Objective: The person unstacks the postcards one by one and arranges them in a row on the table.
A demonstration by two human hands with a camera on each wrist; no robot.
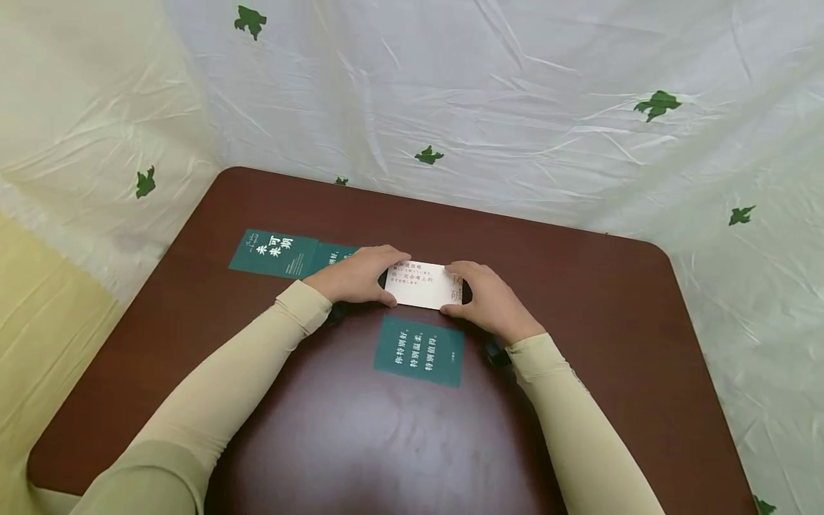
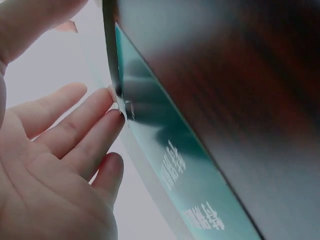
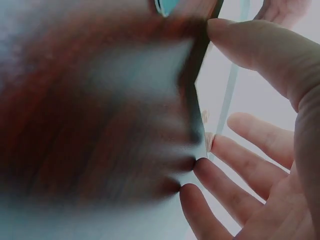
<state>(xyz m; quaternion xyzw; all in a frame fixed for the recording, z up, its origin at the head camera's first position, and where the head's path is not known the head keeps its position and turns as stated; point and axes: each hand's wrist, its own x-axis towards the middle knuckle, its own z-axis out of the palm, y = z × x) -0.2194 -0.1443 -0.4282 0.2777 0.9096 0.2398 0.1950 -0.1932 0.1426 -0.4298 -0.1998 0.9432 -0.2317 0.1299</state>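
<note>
A white card point(image 1: 415, 292) with brown and gold lettering lies over the middle of the table, held between both hands. At its left end my left hand point(image 1: 360, 275) grips it, thumb at the near edge and index finger at the far edge. My right hand point(image 1: 494, 299) holds the right end the same way. In the left wrist view, the left fingertips point(image 2: 116, 117) are right by a green card point(image 2: 150, 110). The right fingertips point(image 3: 200, 165) reach down to the tabletop in the right wrist view.
Closer to me lies a green card point(image 1: 418, 350) with white writing. Another green card point(image 1: 273, 254) is at the left, beside a green card point(image 1: 333, 252) partly hidden by the left hand. Behind the dark brown table point(image 1: 579, 279) hangs white sheeting point(image 1: 515, 129) with green leaf shapes.
</note>
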